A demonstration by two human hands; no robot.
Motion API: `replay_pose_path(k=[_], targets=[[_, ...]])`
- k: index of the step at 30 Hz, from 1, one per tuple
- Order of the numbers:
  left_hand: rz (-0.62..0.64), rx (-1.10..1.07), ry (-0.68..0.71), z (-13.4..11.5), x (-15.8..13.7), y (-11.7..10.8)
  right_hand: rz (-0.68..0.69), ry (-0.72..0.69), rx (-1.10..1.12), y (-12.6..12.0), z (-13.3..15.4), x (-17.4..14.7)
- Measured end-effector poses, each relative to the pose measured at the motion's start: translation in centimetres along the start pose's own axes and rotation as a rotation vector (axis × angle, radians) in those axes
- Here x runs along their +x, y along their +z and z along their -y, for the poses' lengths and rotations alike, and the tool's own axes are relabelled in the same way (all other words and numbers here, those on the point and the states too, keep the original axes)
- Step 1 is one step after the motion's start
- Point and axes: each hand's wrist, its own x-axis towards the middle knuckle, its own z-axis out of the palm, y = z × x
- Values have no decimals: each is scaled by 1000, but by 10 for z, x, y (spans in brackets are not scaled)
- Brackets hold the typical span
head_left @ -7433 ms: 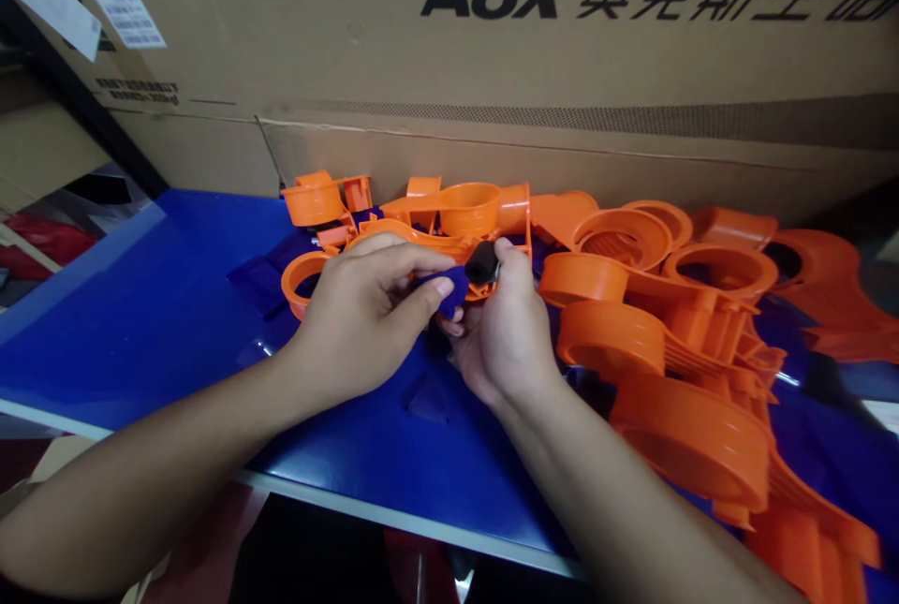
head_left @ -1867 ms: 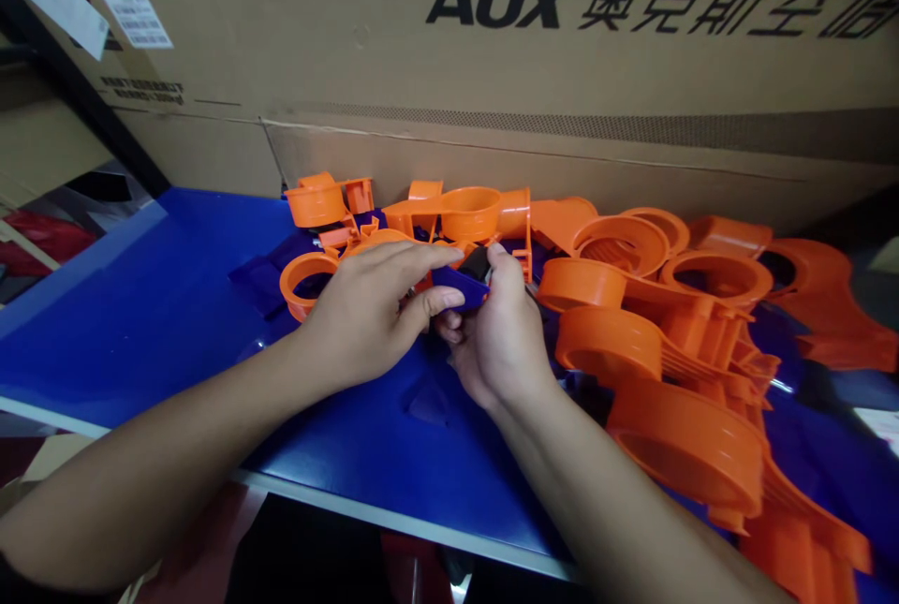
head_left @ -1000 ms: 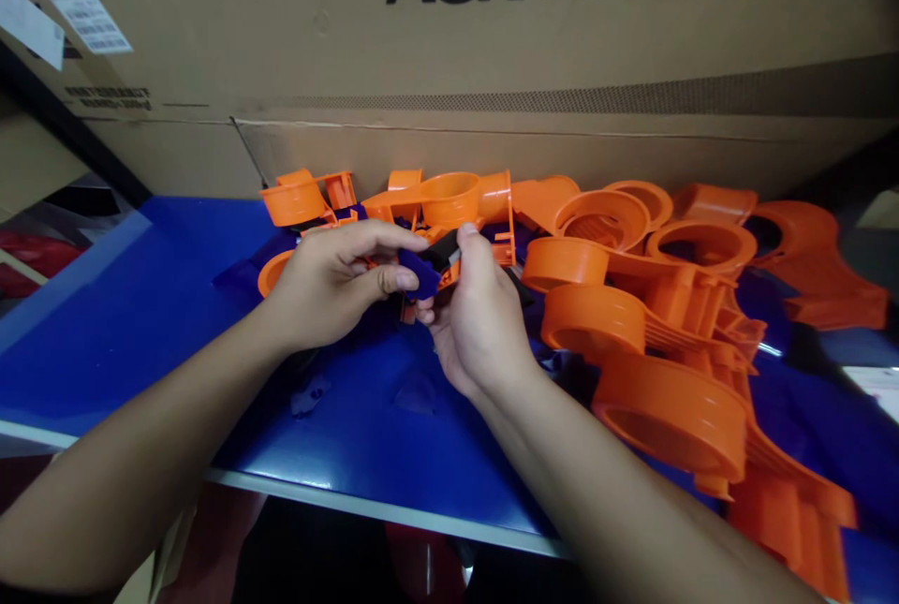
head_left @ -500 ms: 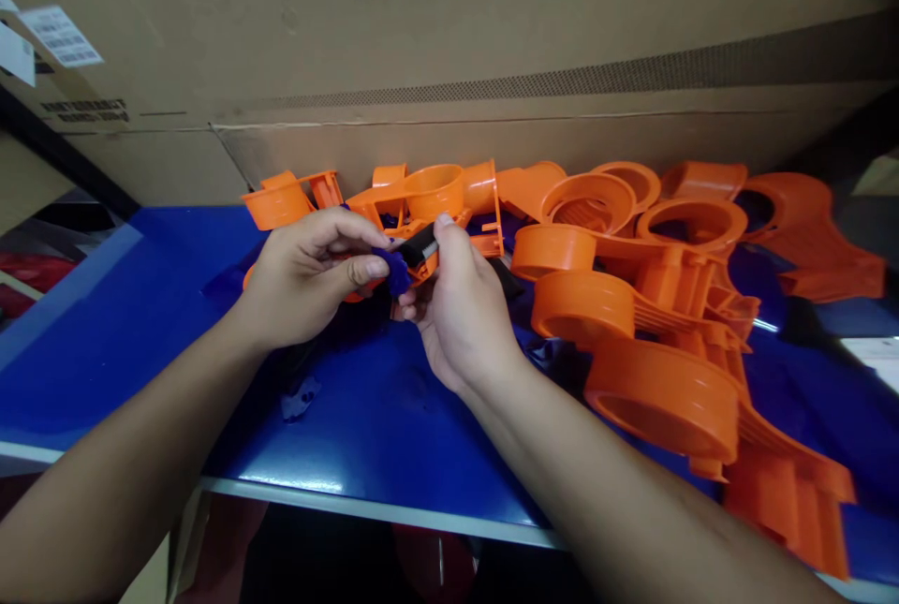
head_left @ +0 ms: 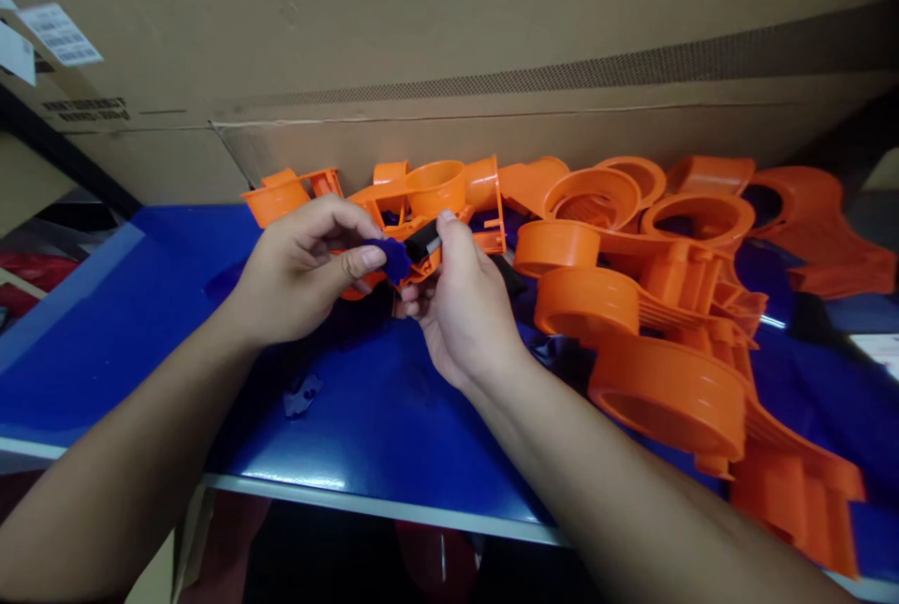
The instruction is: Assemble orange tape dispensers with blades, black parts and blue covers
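My left hand (head_left: 305, 267) pinches a small dark blue plastic piece (head_left: 393, 259) with a wavy edge between thumb and fingers. Just to its right, my right hand (head_left: 464, 304) grips an orange tape dispenser (head_left: 421, 274), thumb on top beside the black roller (head_left: 421, 241). The blue piece is against the dispenser's end or very close to it; I cannot tell whether they touch. My fingers hide most of the held dispenser. Directly behind it lie more orange dispensers (head_left: 435, 187).
Several orange tape dispensers (head_left: 667, 393) are heaped on the right of the blue table (head_left: 393, 435). A dark blue scrap (head_left: 303, 395) lies near the front edge. Behind everything stands a large cardboard box (head_left: 281, 42), and another dispenser (head_left: 277, 199) rests at its foot.
The blue piece has turned so that its flat face shows more, and my left hand has shifted slightly left. My right hand keeps its grip. The whole view has moved a little.
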Motion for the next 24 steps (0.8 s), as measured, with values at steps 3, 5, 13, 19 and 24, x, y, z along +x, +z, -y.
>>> replay_pose_path(k=[3,5,13,19,24], targets=[[18,69,44,0,-1,0,-5,1,-14,0,0,1],[14,122,87,-1,-1,1,-10,-2,-18,0,-1,1],[33,257,220,2,-5,7,-25,-17,-34,0,-2,3],[34,417,337,1,-4,10,-32,-17,-38,0,-5,4],[15,478,382,-1,-6,14,-34,-12,-43,-1,-4,3]])
